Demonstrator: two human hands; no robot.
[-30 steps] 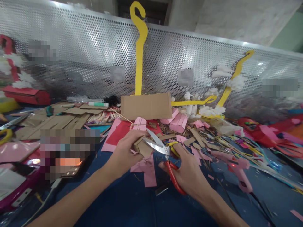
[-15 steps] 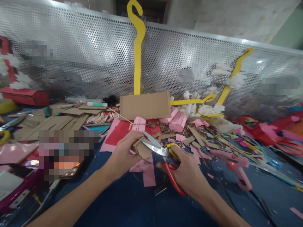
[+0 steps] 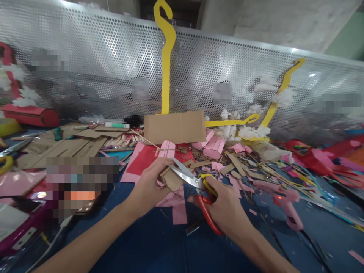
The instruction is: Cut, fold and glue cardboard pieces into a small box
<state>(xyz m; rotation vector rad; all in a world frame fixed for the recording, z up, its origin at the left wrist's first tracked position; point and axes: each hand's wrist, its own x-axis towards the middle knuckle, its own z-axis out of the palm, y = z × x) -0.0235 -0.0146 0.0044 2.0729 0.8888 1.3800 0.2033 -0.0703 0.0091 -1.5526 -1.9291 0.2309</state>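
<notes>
My left hand (image 3: 152, 184) pinches a small piece of brown cardboard (image 3: 172, 180) with cut, angled edges. In my right hand (image 3: 223, 203) are scissors (image 3: 196, 183) with one yellow and one red handle. The blades stand a little apart and point left, at the upper edge of the cardboard. Whether they bite into it I cannot tell. Below the cardboard, pink paper (image 3: 179, 208) lies on the blue table. A pink paper piece with drawn lines (image 3: 166, 149) rests just behind my left hand.
A brown cardboard box (image 3: 174, 127) with a tall yellow hook shape (image 3: 165, 76) stands ahead, before a perforated metal panel (image 3: 113, 68). A pink glue gun (image 3: 284, 201), its light lit, lies at right with its cord. Cardboard strips (image 3: 65, 149) cover the left; scraps and sticks lie centre and right.
Almost nothing differs. The scissors and the cardboard keep nearly the same place, with only a tiny shift of the blades and the camera.
</notes>
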